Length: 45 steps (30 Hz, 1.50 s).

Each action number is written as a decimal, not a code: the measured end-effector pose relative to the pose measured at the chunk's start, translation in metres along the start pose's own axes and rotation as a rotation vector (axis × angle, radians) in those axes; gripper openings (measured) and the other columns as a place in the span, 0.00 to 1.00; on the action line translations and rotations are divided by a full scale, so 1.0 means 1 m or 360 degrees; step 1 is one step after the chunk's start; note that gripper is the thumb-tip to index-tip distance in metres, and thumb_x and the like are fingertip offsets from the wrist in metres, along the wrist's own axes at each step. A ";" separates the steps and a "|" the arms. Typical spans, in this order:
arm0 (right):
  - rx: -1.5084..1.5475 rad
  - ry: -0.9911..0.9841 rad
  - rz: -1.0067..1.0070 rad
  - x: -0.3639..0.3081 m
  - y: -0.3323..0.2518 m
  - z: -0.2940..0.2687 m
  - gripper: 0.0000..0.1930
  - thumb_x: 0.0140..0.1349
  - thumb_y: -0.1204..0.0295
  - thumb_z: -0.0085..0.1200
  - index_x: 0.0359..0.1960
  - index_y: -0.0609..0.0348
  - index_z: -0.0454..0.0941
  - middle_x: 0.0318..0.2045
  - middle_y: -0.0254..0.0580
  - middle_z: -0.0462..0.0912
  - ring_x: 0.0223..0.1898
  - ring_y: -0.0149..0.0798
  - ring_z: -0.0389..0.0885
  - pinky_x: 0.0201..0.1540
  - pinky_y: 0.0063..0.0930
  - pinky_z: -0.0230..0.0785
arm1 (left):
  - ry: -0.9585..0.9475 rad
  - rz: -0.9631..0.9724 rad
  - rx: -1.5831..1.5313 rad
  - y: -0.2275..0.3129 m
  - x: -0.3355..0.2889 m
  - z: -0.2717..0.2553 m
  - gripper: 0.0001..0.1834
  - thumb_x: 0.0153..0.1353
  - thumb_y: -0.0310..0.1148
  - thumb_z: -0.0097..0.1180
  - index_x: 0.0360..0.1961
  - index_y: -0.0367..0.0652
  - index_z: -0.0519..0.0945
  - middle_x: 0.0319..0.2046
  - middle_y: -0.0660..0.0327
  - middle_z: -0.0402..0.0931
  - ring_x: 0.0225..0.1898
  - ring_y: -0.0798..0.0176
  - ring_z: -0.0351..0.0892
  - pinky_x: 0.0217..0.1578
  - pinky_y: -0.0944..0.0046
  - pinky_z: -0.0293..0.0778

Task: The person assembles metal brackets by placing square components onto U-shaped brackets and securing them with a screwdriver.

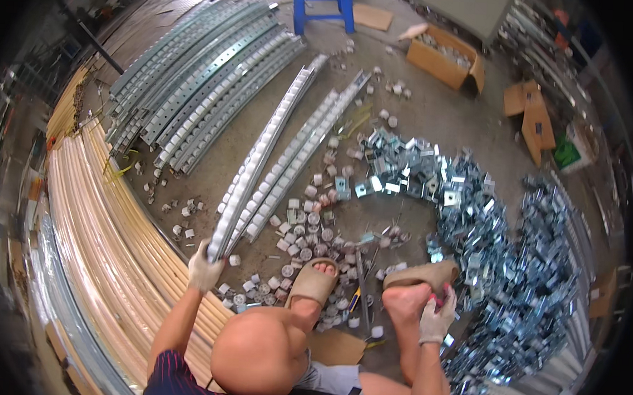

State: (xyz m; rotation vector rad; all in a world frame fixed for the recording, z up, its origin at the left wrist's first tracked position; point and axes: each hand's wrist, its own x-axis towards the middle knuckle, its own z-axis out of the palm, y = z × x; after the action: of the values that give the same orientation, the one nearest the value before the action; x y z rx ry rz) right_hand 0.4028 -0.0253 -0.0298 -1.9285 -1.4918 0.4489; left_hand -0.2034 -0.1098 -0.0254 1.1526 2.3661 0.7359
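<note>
My left hand, in a pale glove, is closed round the near end of a metal roller track lined with white rollers. The track slants away across the floor. Beside it lies another roller track. My right hand, also gloved, is beside my right foot, its fingers bent and apart. Nothing shows clearly in it. Loose white rollers are scattered round my sandals. A heap of shiny metal brackets curves along my right side.
A stack of roller tracks lies far left, with long beige tubes nearer. Behind are a blue stool, an open cardboard box with small parts and a folded carton. A yellow-and-black tool lies between my feet.
</note>
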 end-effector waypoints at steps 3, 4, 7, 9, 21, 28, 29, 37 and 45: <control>0.0046 -0.0159 0.0070 -0.002 -0.017 0.011 0.26 0.62 0.80 0.59 0.65 0.65 0.75 0.64 0.55 0.78 0.65 0.54 0.78 0.68 0.40 0.72 | -0.0092 -0.0095 0.0128 -0.062 -0.106 -0.041 0.33 0.53 0.35 0.73 0.62 0.48 0.79 0.43 0.45 0.87 0.48 0.39 0.88 0.46 0.51 0.82; -0.0096 -0.0152 -0.0047 -0.001 -0.008 0.020 0.26 0.62 0.80 0.59 0.64 0.65 0.76 0.63 0.55 0.78 0.64 0.54 0.79 0.68 0.40 0.72 | -0.0105 -0.0094 0.0129 -0.084 -0.139 -0.055 0.33 0.53 0.34 0.73 0.62 0.48 0.79 0.44 0.45 0.87 0.48 0.39 0.87 0.47 0.50 0.81; -0.0185 -0.0151 -0.0193 0.015 -0.016 0.033 0.24 0.63 0.78 0.60 0.62 0.67 0.76 0.60 0.54 0.81 0.63 0.54 0.79 0.68 0.42 0.72 | -0.0178 -0.0439 0.0519 -0.148 -0.223 -0.107 0.34 0.51 0.34 0.75 0.61 0.47 0.79 0.46 0.45 0.86 0.50 0.38 0.85 0.51 0.47 0.80; -0.0210 -0.0086 -0.0258 0.030 -0.023 0.034 0.24 0.63 0.77 0.61 0.62 0.64 0.77 0.58 0.53 0.82 0.61 0.55 0.80 0.67 0.43 0.72 | -0.0326 -0.0593 0.0895 -0.152 -0.251 -0.137 0.33 0.50 0.35 0.75 0.60 0.48 0.80 0.46 0.45 0.86 0.50 0.38 0.85 0.53 0.45 0.79; 0.0005 -0.0334 -0.0285 0.048 -0.052 0.088 0.23 0.63 0.76 0.61 0.61 0.59 0.78 0.58 0.53 0.81 0.60 0.56 0.80 0.64 0.44 0.73 | -0.1149 -0.0881 0.1451 -0.113 -0.133 -0.121 0.64 0.35 0.57 0.84 0.74 0.49 0.68 0.67 0.47 0.74 0.69 0.44 0.73 0.70 0.49 0.70; -0.0325 -0.0419 -0.0340 0.075 -0.046 0.108 0.23 0.63 0.71 0.63 0.61 0.59 0.78 0.57 0.53 0.82 0.61 0.56 0.79 0.66 0.44 0.72 | -0.1085 0.0153 0.0512 0.114 0.020 0.055 0.61 0.46 0.60 0.76 0.77 0.43 0.63 0.65 0.42 0.76 0.67 0.40 0.75 0.67 0.49 0.72; -0.0343 -0.0439 -0.0347 0.080 -0.046 0.111 0.23 0.63 0.70 0.63 0.60 0.59 0.78 0.57 0.53 0.82 0.62 0.56 0.79 0.66 0.44 0.71 | -0.1057 0.0240 0.0573 0.122 0.036 0.079 0.57 0.48 0.56 0.76 0.76 0.43 0.64 0.62 0.41 0.78 0.64 0.39 0.78 0.65 0.49 0.74; -0.0704 -0.0646 -0.0118 0.147 -0.045 0.126 0.26 0.67 0.62 0.60 0.65 0.54 0.75 0.61 0.54 0.80 0.63 0.56 0.78 0.67 0.47 0.72 | -0.1124 0.0271 0.0748 0.154 0.059 0.138 0.43 0.44 0.48 0.73 0.61 0.36 0.79 0.43 0.41 0.87 0.47 0.42 0.89 0.51 0.47 0.82; -0.0816 -0.0589 -0.0148 0.242 -0.089 0.203 0.36 0.65 0.70 0.58 0.77 0.39 0.64 0.75 0.48 0.65 0.70 0.59 0.72 0.70 0.48 0.71 | -0.1223 -0.0131 0.0027 0.167 0.026 0.117 0.47 0.44 0.51 0.74 0.64 0.34 0.80 0.53 0.43 0.85 0.51 0.51 0.88 0.55 0.58 0.81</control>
State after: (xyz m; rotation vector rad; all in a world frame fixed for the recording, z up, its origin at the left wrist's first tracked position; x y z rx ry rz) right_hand 0.2826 0.2740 -0.0892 -2.2327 -2.0874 0.4264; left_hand -0.0536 0.0308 -0.0178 1.0799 1.7504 0.1787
